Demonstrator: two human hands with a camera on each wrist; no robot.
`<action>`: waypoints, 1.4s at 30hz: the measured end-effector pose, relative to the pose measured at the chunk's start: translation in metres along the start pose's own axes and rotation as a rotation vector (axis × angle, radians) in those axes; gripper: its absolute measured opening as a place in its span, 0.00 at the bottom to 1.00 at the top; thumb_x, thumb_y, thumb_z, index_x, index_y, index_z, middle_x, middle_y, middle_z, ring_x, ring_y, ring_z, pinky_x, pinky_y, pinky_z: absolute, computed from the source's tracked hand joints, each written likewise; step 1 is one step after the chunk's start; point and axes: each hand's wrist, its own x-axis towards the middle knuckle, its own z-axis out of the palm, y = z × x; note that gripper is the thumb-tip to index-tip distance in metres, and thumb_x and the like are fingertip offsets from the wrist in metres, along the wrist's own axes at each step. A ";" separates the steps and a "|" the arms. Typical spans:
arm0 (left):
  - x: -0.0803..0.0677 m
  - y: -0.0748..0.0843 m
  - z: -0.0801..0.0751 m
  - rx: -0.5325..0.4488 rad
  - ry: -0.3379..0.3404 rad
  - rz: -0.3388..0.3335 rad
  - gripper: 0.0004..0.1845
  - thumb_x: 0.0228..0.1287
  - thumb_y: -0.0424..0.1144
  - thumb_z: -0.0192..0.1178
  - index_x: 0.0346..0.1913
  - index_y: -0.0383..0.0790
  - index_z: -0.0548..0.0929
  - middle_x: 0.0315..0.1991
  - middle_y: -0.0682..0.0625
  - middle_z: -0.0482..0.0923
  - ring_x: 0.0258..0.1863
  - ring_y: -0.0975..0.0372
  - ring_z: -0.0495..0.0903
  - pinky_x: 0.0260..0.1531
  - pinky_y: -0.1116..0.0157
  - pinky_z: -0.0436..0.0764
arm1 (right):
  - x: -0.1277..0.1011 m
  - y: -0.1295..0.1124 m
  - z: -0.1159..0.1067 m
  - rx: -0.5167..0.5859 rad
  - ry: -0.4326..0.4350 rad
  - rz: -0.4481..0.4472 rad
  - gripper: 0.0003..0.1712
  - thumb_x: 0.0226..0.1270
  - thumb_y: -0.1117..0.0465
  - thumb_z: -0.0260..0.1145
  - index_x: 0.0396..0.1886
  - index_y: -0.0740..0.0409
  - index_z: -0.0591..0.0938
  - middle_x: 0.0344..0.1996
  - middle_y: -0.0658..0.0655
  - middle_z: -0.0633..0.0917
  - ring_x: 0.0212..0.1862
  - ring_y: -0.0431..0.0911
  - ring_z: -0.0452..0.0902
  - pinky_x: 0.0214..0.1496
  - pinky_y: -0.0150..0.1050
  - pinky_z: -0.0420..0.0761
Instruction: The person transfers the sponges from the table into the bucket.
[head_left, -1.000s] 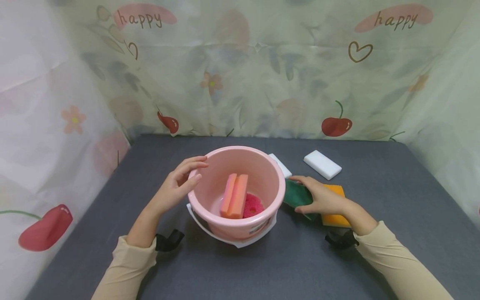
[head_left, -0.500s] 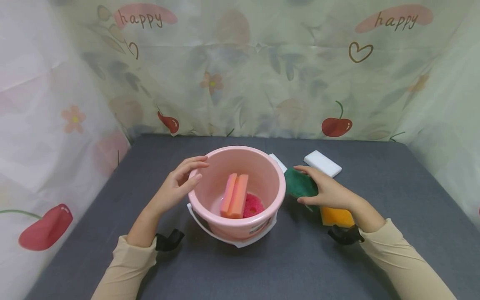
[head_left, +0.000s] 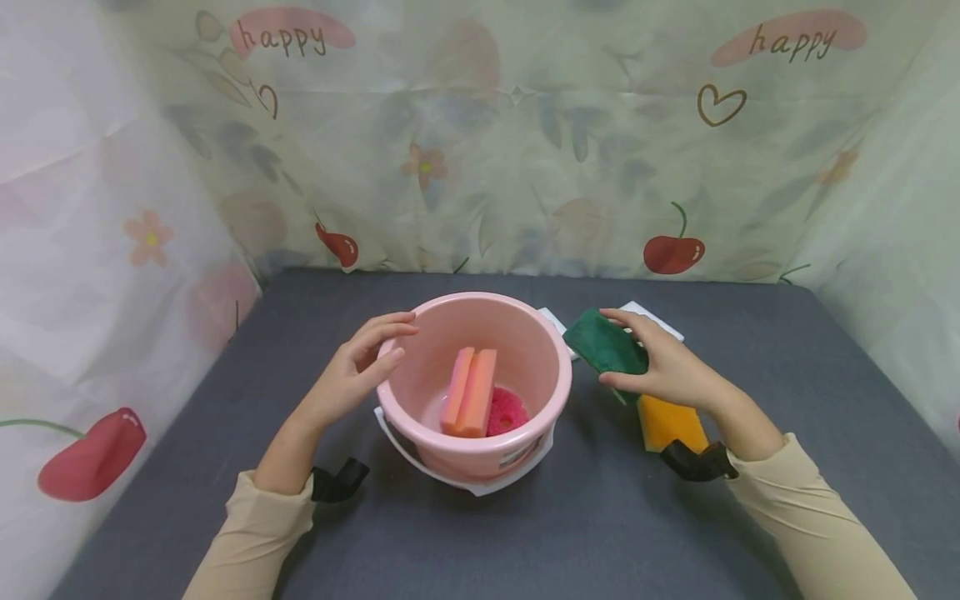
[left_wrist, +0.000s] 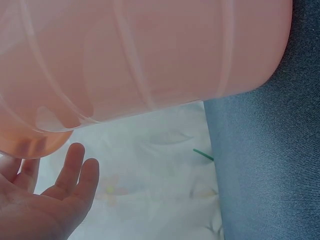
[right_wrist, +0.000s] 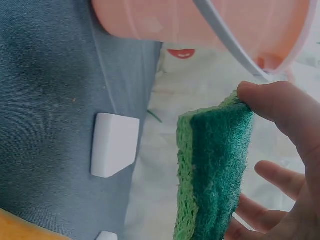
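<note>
A pink bucket (head_left: 457, 457) stands in the middle of the table, its white handle (head_left: 480, 487) hanging down in front. At its left rim, my left hand (head_left: 347, 373) rests with loosely bent fingers and the thumb apart. Inside the bucket lie orange and pink block sponges (head_left: 472, 398) and a round red-pink sponge (head_left: 507, 411). My right hand (head_left: 671, 365) pinches a green scouring sponge (head_left: 600, 340) between thumb and fingers, just right of the bucket. The right wrist view shows the dark scrubbing side and light porous edge of this sponge, held clear of the table.
A yellow-orange sponge (head_left: 670, 423) lies under my right wrist. Behind the right hand is a white block (head_left: 660, 321), partly covered. Another white block (head_left: 555, 321) shows past the bucket's right rim. Patterned cloth walls (head_left: 510, 183) enclose the dark table (head_left: 480, 550).
My right hand has lifted the green sponge off the table and moved it up and slightly away, tilting it. The left hand and the bucket stay put.
</note>
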 end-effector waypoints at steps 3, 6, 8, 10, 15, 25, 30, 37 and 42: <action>0.000 0.000 0.000 -0.001 0.000 -0.003 0.19 0.66 0.34 0.53 0.59 0.35 0.72 0.67 0.47 0.63 0.65 0.58 0.64 0.52 0.77 0.73 | 0.000 -0.003 -0.003 -0.006 0.024 -0.006 0.46 0.55 0.52 0.70 0.70 0.55 0.58 0.63 0.64 0.66 0.57 0.58 0.67 0.53 0.56 0.76; 0.000 0.001 0.000 0.002 0.001 -0.006 0.19 0.66 0.34 0.53 0.59 0.35 0.73 0.67 0.47 0.63 0.65 0.57 0.63 0.52 0.77 0.73 | -0.001 -0.006 -0.007 -0.008 0.052 -0.021 0.46 0.55 0.54 0.70 0.70 0.56 0.58 0.64 0.64 0.66 0.57 0.59 0.66 0.54 0.57 0.75; 0.000 0.001 0.000 0.004 0.001 -0.008 0.19 0.65 0.34 0.53 0.59 0.35 0.73 0.67 0.47 0.63 0.65 0.56 0.63 0.52 0.77 0.73 | -0.001 -0.009 -0.009 -0.003 0.070 -0.034 0.46 0.55 0.55 0.70 0.70 0.56 0.57 0.64 0.65 0.65 0.58 0.60 0.66 0.55 0.59 0.74; 0.000 0.001 0.000 0.004 0.001 -0.010 0.19 0.66 0.34 0.53 0.59 0.35 0.73 0.67 0.48 0.63 0.65 0.56 0.63 0.52 0.77 0.73 | -0.001 -0.011 -0.011 0.005 0.086 -0.044 0.46 0.55 0.55 0.70 0.70 0.57 0.57 0.65 0.65 0.64 0.59 0.60 0.65 0.55 0.60 0.73; 0.000 0.000 0.000 0.001 0.000 -0.009 0.19 0.66 0.34 0.53 0.59 0.35 0.73 0.67 0.48 0.63 0.65 0.56 0.63 0.52 0.77 0.73 | -0.001 -0.017 -0.013 0.020 0.113 -0.062 0.46 0.55 0.57 0.70 0.70 0.57 0.57 0.65 0.64 0.64 0.60 0.59 0.64 0.57 0.61 0.71; 0.000 0.002 0.001 -0.006 0.000 0.001 0.19 0.66 0.34 0.52 0.59 0.35 0.72 0.67 0.48 0.63 0.66 0.57 0.62 0.54 0.79 0.71 | -0.002 -0.032 -0.017 0.042 0.199 -0.121 0.44 0.54 0.62 0.71 0.69 0.55 0.60 0.64 0.63 0.66 0.58 0.58 0.65 0.56 0.62 0.70; 0.000 0.002 0.001 -0.007 0.000 -0.002 0.19 0.66 0.33 0.52 0.59 0.34 0.72 0.67 0.47 0.63 0.66 0.57 0.62 0.53 0.79 0.71 | -0.003 -0.039 -0.018 0.089 0.237 -0.147 0.44 0.53 0.64 0.70 0.69 0.54 0.61 0.65 0.63 0.65 0.60 0.59 0.64 0.57 0.63 0.69; 0.000 0.002 0.001 -0.008 -0.001 -0.009 0.19 0.66 0.34 0.52 0.59 0.35 0.72 0.67 0.48 0.62 0.66 0.56 0.62 0.53 0.79 0.72 | -0.001 -0.047 -0.017 0.137 0.275 -0.164 0.45 0.53 0.66 0.70 0.69 0.52 0.60 0.64 0.61 0.65 0.60 0.56 0.65 0.57 0.60 0.71; 0.000 0.002 0.000 -0.007 -0.002 -0.007 0.19 0.66 0.33 0.52 0.59 0.35 0.72 0.67 0.48 0.62 0.66 0.56 0.62 0.53 0.78 0.72 | -0.002 -0.056 -0.017 0.142 0.285 -0.182 0.45 0.53 0.66 0.70 0.69 0.50 0.60 0.65 0.58 0.66 0.60 0.51 0.65 0.58 0.37 0.72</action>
